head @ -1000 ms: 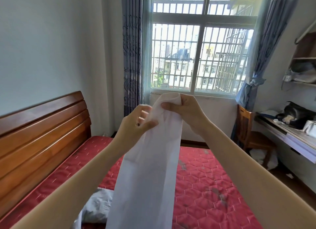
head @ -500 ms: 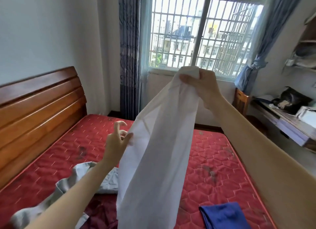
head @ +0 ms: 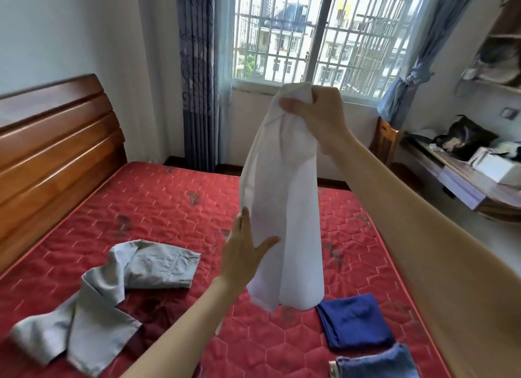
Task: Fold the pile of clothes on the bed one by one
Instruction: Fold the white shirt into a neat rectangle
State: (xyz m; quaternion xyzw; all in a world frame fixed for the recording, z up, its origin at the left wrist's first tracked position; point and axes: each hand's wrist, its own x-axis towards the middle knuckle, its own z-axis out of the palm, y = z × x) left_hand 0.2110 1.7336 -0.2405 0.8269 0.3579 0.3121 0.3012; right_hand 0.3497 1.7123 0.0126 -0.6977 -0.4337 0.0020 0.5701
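Note:
A white garment [head: 284,208] hangs lengthwise above the bed, bunched at its top in my right hand [head: 315,112], which is raised in front of the window. My left hand [head: 245,253] is open, fingers spread, its palm against the garment's lower left side. On the red quilted mattress [head: 174,208] lies a crumpled grey garment [head: 112,287] at the left, with a dark maroon piece [head: 152,312] partly under it. A folded blue garment [head: 352,321] and a folded denim piece [head: 375,362] lie at the lower right.
A wooden headboard [head: 56,140] runs along the left. A barred window [head: 315,33] with blue curtains is straight ahead. A wooden chair [head: 386,140] and a cluttered desk [head: 462,180] stand at the right, with shelves above.
My left hand let go of the garment's top and dropped to its lower side. The right hand now holds the top alone, bunched. The view tilted down, showing the folded blue pieces.

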